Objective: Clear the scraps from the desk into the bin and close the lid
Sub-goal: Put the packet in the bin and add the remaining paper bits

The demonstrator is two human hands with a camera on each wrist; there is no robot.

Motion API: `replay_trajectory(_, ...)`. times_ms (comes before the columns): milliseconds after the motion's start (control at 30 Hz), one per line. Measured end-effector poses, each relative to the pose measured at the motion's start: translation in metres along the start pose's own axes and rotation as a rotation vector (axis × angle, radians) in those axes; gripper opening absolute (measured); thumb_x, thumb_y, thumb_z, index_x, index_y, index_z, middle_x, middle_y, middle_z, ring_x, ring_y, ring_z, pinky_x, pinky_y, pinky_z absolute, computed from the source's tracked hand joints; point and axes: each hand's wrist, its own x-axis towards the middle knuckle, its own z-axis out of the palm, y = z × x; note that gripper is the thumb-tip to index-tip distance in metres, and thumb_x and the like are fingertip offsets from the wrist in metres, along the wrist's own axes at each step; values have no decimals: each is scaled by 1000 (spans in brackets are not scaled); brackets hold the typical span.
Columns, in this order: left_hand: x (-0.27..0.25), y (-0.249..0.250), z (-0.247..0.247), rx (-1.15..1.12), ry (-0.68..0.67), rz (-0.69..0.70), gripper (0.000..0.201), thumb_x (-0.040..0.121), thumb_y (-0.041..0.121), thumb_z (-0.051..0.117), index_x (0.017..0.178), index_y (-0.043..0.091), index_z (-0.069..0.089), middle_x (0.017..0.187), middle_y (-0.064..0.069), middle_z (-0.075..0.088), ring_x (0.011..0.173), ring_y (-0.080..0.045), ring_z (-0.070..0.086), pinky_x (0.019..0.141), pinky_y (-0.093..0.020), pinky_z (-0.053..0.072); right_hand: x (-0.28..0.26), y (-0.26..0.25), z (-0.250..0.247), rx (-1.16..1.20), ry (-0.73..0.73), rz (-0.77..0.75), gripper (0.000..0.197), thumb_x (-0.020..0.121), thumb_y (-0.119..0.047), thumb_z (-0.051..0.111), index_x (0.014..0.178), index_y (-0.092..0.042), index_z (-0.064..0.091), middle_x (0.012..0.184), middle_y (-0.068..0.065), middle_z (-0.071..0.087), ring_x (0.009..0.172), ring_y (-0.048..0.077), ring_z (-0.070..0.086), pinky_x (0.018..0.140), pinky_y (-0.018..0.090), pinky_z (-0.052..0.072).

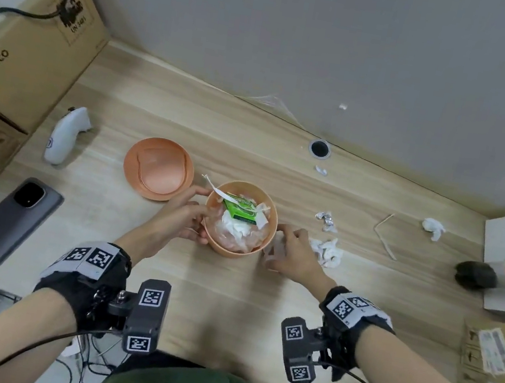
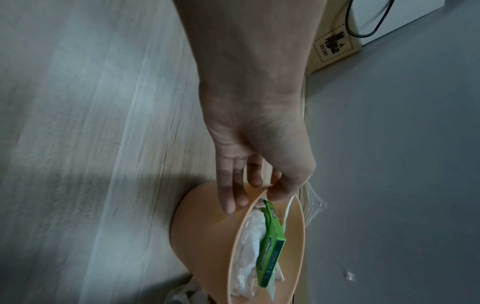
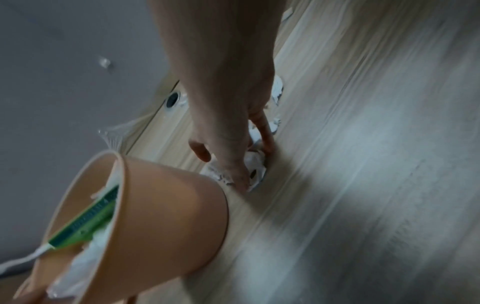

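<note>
Head view, bin: I am steadying the peach bin [image 1: 241, 219] at mid-desk with my left hand [image 1: 185, 215], fingers and thumb curling round its near-left wall; it is looking heaped already, a green carton [image 1: 239, 210] and white wrappers standing at the rim.
Head view, right hand: my right hand [image 1: 292, 253] is closing over a clear scrap [image 1: 274, 252] just right of the bin, touching the desk [image 1: 225, 304].
Head view, leftovers: a crumpled tissue [image 1: 327, 252], a foil wad [image 1: 326, 220], a bent straw [image 1: 385, 235] and a far tissue [image 1: 433, 227] are waiting on the right; the lid [image 1: 158, 169] is lying flipped, left of the bin.
Left wrist view, grip: my fingers [image 2: 231, 195] are lying down the outer wall while the thumb is hooking the rim.
Left wrist view, risk: I judge that pushing more in may be tipping the carton out over the edge.
Right wrist view, grip: my fingertips [image 3: 240, 179] are pinching the crinkled scrap against the wood, beside the bin's base.
Right wrist view, risk: the thin film may be slipping from my pinch, or my wrist may be knocking the bin as I lift; with the heap this high, the lid may not be seating.
</note>
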Motion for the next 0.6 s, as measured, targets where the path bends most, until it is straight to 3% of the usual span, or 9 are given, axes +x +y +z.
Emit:
replay_trajectory(100, -2, -2, -3, -5, 7, -2, 43, 77, 14, 73, 117, 18, 56, 75, -12, 57, 57, -24, 59, 61, -36, 57, 7, -2, 9, -63, 21, -77, 57, 74, -6, 67, 128, -17, 48, 110, 5, 36, 101, 21, 46, 74, 19, 33)
replay_trajectory(167, -4, -4, -5, -5, 19, -2, 40, 82, 11, 69, 120, 16, 55, 76, -12, 57, 57, -24, 58, 61, -36, 57, 12, 1, 12, -101, 44, -93, 30, 78, -4, 58, 107, -11, 60, 99, 8, 48, 97, 28, 55, 69, 22, 33)
replay_trajectory(233, -5, -5, -5, -11, 28, -5, 39, 85, 8, 66, 122, 15, 55, 74, -11, 57, 57, -24, 57, 62, -36, 57, 15, 5, 11, -121, 52, -65, 15, 79, -6, 59, 93, -9, 65, 96, 15, 63, 92, 33, 62, 65, 25, 35)
replay_trajectory(333, -5, -6, -5, -11, 30, -8, 39, 84, 8, 67, 121, 16, 55, 73, -11, 57, 58, -25, 57, 62, -36, 57, 11, 8, -7, -15, 148, -33, 13, 78, -6, 65, 91, -7, 66, 90, 14, 69, 84, 29, 63, 60, 24, 36)
replay_trajectory(467, -3, -4, 1, -12, 11, -12, 40, 83, 10, 70, 120, 15, 55, 69, -8, 59, 59, -24, 57, 63, -37, 57, -1, -19, -58, 402, 290, -77, 11, 83, -4, 66, 89, -11, 60, 83, 4, 58, 63, 10, 60, 52, 13, 50)
replay_trajectory(533, -1, -2, 7, -11, -6, -13, 41, 83, 10, 72, 120, 15, 56, 70, -9, 60, 60, -24, 58, 64, -37, 59, -10, -43, -83, 552, 346, -156, 12, 83, -2, 65, 89, -10, 59, 88, 7, 57, 63, 12, 59, 52, 14, 53)
replay_trajectory(600, 0, 1, 15, -6, -30, -20, 43, 82, 11, 73, 121, 16, 56, 76, -13, 60, 61, -24, 58, 66, -37, 59, -18, -68, -97, 554, 354, -254, 13, 82, -2, 66, 88, -10, 59, 86, 5, 59, 67, 14, 57, 55, 13, 50)
